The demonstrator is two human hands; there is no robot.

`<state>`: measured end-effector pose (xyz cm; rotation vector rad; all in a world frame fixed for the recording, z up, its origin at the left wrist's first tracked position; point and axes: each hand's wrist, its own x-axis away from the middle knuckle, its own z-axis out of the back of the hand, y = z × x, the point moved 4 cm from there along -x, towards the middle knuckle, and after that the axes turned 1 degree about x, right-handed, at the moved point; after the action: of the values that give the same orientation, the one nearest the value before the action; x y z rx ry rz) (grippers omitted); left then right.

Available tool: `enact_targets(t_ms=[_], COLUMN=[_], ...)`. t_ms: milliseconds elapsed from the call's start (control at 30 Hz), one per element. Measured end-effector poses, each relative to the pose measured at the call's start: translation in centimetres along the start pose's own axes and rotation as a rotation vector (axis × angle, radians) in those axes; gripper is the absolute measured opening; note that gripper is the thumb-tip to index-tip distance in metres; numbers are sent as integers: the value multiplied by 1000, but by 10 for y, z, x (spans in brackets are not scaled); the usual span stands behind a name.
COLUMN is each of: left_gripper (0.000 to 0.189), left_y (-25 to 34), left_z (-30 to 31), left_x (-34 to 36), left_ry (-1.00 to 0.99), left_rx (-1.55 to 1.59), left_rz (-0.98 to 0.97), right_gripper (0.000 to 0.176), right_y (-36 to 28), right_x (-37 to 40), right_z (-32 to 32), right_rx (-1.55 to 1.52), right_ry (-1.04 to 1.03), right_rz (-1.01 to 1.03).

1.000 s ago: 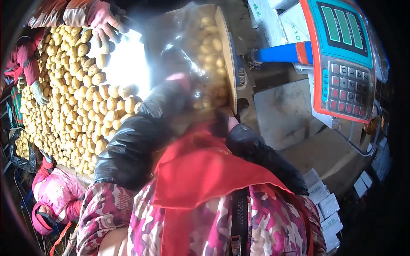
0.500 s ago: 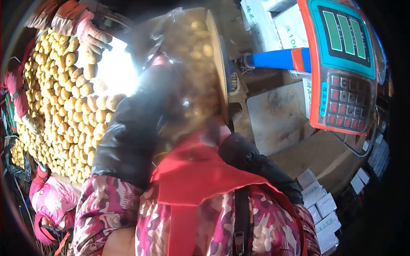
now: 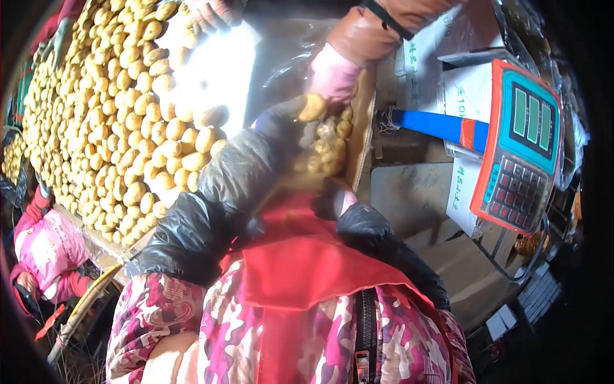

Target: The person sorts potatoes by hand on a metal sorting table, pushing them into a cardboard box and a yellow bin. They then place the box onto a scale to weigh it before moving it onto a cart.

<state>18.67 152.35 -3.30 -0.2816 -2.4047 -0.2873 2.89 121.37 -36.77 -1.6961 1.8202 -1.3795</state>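
A cardboard box [image 3: 363, 131] lined with clear plastic [image 3: 288, 64] stands in front of me, with potatoes [image 3: 327, 148] in its near part. My left hand [image 3: 284, 118], in a greyish glove and blurred, reaches over the box's left side. Right at its fingertips is a single potato [image 3: 312, 107]; I cannot tell whether the hand grips it. My right hand [image 3: 332, 200] is low at the box's near end, its fingers mostly hidden in shadow. Another person's pink-gloved hand [image 3: 336, 73] reaches into the box from the upper right, close to that potato.
A large heap of potatoes [image 3: 134, 121] covers the table on the left, beside a glaring white patch [image 3: 214, 77]. Another person's hand [image 3: 214, 14] is above it. At the right stands a scale display [image 3: 521, 147] on a blue post [image 3: 428, 125], near white cartons [image 3: 464, 192].
My view has shifted, bringing more of the potato heap into sight. Another person's brown sleeve and pink-gloved hand have come into the box from the upper right. My left arm remains over the box.
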Motion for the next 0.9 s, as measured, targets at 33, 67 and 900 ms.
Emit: enact_targets(t_ms=[33, 67, 900], left_gripper=[40, 39, 39], left_y=[0, -1, -61], left_z=[16, 20, 13], left_x=[-5, -3, 38], left_ry=[-33, -30, -97], left_rx=[-7, -27, 47], left_rz=[16, 12, -2], right_gripper=[76, 72, 40], right_y=[-7, -33, -405], right_x=[1, 3, -70], right_z=[2, -4, -74], right_rx=[34, -5, 106], right_ry=[21, 31, 703], right_rz=[21, -120, -221])
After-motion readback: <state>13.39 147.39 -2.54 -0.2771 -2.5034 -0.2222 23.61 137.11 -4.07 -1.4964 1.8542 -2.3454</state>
